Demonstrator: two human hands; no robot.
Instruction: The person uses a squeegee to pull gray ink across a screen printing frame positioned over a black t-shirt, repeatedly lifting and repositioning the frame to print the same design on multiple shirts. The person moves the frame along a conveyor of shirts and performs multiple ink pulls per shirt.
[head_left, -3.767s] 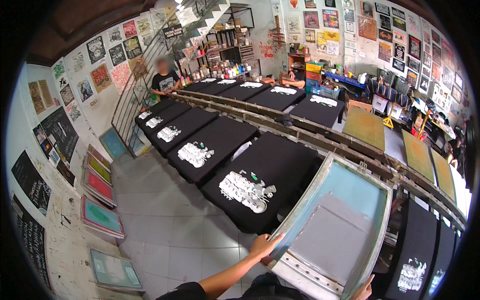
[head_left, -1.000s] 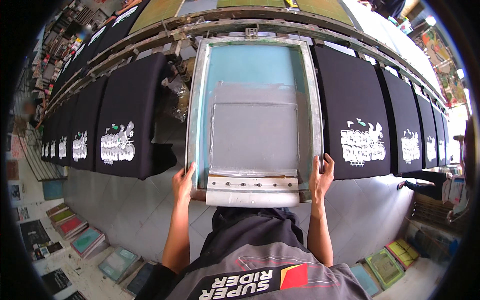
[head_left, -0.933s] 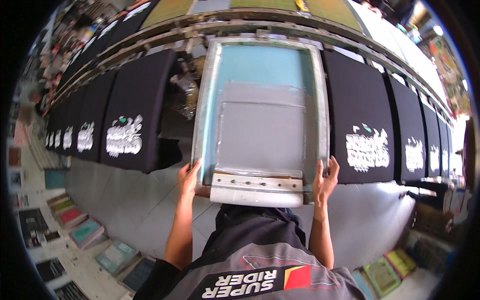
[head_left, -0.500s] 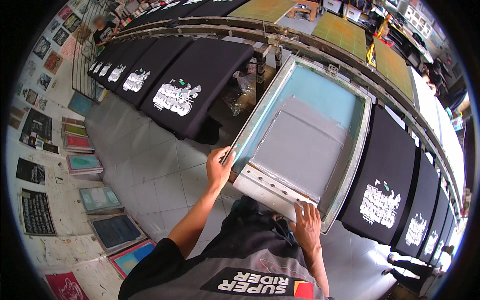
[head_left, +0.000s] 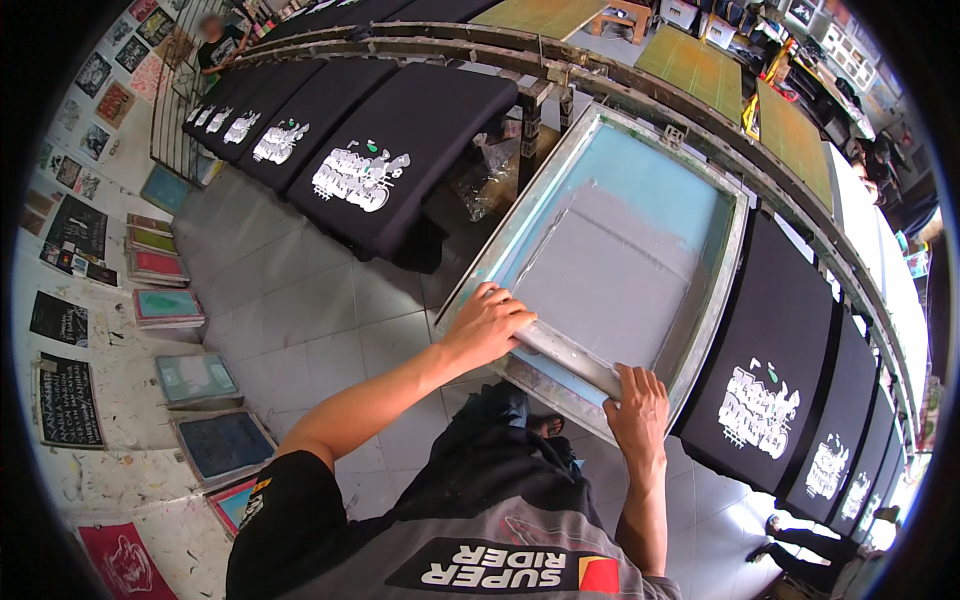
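Note:
A screen-printing frame [head_left: 737,235] lies at a slant in front of me, with light blue mesh [head_left: 645,172] at its far end. Grey ink [head_left: 605,280] covers much of the mesh. Across the near end of the frame sits a long, pale squeegee [head_left: 572,360]. My left hand [head_left: 487,325] is closed over its left end, and my right hand [head_left: 637,405] grips the right end. The squeegee hides part of the near mesh. Whatever lies beneath the frame is hidden.
Black shirts with white prints lie on boards to the left [head_left: 425,130] and right [head_left: 780,300]. A metal rail [head_left: 580,75] runs behind the frame. Several framed screens [head_left: 225,450] lean along the left wall. One person [head_left: 218,45] stands far left; another's legs [head_left: 815,540] show lower right.
My left hand has moved from the frame's left edge onto the squeegee's left end. The squeegee has tipped, so its broad face no longer shows. My right hand has tightened round its end.

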